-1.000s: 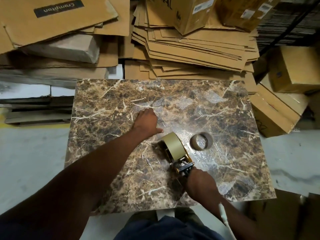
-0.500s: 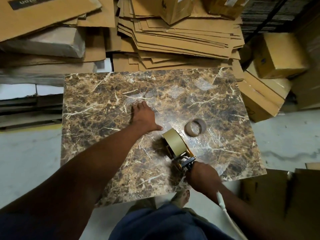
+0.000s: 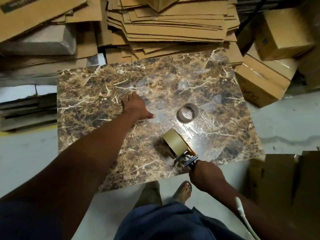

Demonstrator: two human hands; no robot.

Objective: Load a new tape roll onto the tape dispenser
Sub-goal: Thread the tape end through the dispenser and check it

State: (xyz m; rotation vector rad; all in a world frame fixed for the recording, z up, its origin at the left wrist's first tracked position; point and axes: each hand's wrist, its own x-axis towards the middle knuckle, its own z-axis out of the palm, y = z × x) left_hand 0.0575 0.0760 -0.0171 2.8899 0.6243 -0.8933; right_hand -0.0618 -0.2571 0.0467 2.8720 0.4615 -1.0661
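A tan tape roll (image 3: 175, 142) sits mounted on a hand-held tape dispenser (image 3: 187, 157) with a black and orange frame, resting near the front of the brown marble tabletop (image 3: 97, 94). My right hand (image 3: 207, 177) grips the dispenser's handle at the table's front edge. My left hand (image 3: 136, 108) lies flat on the marble, fingers spread, to the upper left of the dispenser and holding nothing. An empty cardboard tape core (image 3: 187, 113) lies flat on the table behind the dispenser, apart from both hands.
Stacks of flattened cardboard (image 3: 169, 23) crowd the far side of the table. Closed cartons (image 3: 280, 32) stand at the right, and more cardboard (image 3: 277, 184) sits at the near right. My foot in a sandal (image 3: 184, 190) is on the grey floor below the table edge.
My right hand has pulled the dispenser back toward the table's front edge, away from the left hand. The left hand stays flat on the marble. The view has shifted downward.
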